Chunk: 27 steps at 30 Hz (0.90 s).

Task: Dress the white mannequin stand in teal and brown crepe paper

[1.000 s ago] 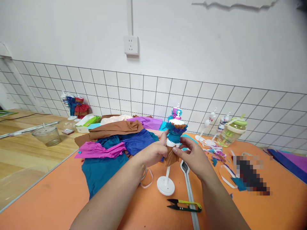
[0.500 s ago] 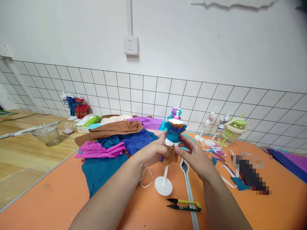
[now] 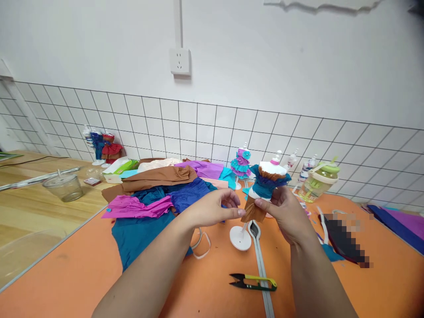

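A small white dress form wears teal, dark blue and brown crepe paper, with a brown piece wrapped round its lower part. It is tilted, its top leaning right, over a round white base. My right hand grips its lower body from the right, thumb in front on the brown paper. On the other side, my left hand has thumb and fingers apart; its thumb tip is at the brown paper's left edge, and I cannot tell whether it touches. Thread snips lie below, across a grey zipper.
Crumpled crepe paper sheets cover the left of the orange tabletop. A decorated dress form stands behind. Further right are more small forms, a green-lidded cup and a dark pixelated object. A glass bowl stands left.
The dress form has moved right and tilted, its base shifting right and away from me. My left hand has come off its body and opened; my right hand keeps hold.
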Each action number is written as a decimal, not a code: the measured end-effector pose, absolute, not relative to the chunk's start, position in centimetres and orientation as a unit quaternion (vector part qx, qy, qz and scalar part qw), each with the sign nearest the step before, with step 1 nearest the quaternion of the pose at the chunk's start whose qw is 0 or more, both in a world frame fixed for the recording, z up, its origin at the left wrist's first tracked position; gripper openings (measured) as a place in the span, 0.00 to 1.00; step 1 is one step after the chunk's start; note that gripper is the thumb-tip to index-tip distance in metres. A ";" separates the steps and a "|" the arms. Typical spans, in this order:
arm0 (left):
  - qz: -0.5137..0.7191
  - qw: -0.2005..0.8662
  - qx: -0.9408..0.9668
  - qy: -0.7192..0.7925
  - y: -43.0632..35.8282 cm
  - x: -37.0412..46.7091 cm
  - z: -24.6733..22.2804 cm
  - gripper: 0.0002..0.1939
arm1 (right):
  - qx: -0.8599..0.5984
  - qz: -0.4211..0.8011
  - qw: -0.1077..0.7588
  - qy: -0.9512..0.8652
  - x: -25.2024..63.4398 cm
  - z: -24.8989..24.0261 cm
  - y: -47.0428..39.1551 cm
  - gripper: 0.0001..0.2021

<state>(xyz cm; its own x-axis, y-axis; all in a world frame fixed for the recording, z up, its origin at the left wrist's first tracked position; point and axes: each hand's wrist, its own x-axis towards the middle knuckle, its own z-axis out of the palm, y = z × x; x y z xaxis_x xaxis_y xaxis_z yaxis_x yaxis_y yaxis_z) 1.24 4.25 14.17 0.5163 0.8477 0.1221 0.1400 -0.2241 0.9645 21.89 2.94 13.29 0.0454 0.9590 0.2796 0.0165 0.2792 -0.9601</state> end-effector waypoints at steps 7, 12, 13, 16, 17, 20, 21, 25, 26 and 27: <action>0.347 0.555 0.674 0.343 4.7 2.0 13.8 0.15 | -0.453 0.397 0.564 -0.565 22.0 13.1 3.1 0.23; 0.356 0.560 0.673 0.326 4.5 2.1 13.9 0.16 | -0.452 0.390 0.556 -0.578 21.9 13.3 3.0 0.24; 0.357 0.550 0.678 0.332 4.5 2.2 13.8 0.16 | -0.453 0.388 0.554 -0.581 21.9 13.3 3.0 0.24; 0.371 0.524 0.681 0.353 4.9 2.5 13.3 0.12 | -0.455 0.391 0.546 -0.585 21.9 13.3 3.1 0.24; 0.379 0.519 0.678 0.357 5.1 2.6 13.1 0.11 | -0.454 0.394 0.544 -0.586 21.9 13.3 3.1 0.25; 0.427 0.490 0.667 0.365 5.4 2.6 12.8 0.12 | -0.453 0.389 0.551 -0.583 21.9 13.2 3.1 0.25; 0.443 0.478 0.662 0.371 5.4 2.6 12.8 0.13 | -0.456 0.380 0.557 -0.581 21.8 13.2 3.1 0.24; 0.419 0.513 0.652 0.368 5.2 2.7 12.9 0.18 | -0.475 0.332 0.590 -0.562 21.5 13.0 3.2 0.25; 0.402 0.533 0.648 0.366 5.2 2.8 12.8 0.19 | -0.479 0.323 0.595 -0.559 21.4 13.0 3.2 0.25; 0.391 0.552 0.640 0.364 5.2 2.9 12.7 0.19 | -0.481 0.317 0.598 -0.557 21.4 12.9 3.2 0.25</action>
<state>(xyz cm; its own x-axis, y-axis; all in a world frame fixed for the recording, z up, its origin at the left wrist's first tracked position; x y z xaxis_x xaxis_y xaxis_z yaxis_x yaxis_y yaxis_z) 2.95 5.20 12.65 0.4294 0.8978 0.0979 0.0353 -0.1250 0.9915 21.38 3.22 12.95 0.1783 0.9151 0.3616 0.1572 0.3363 -0.9285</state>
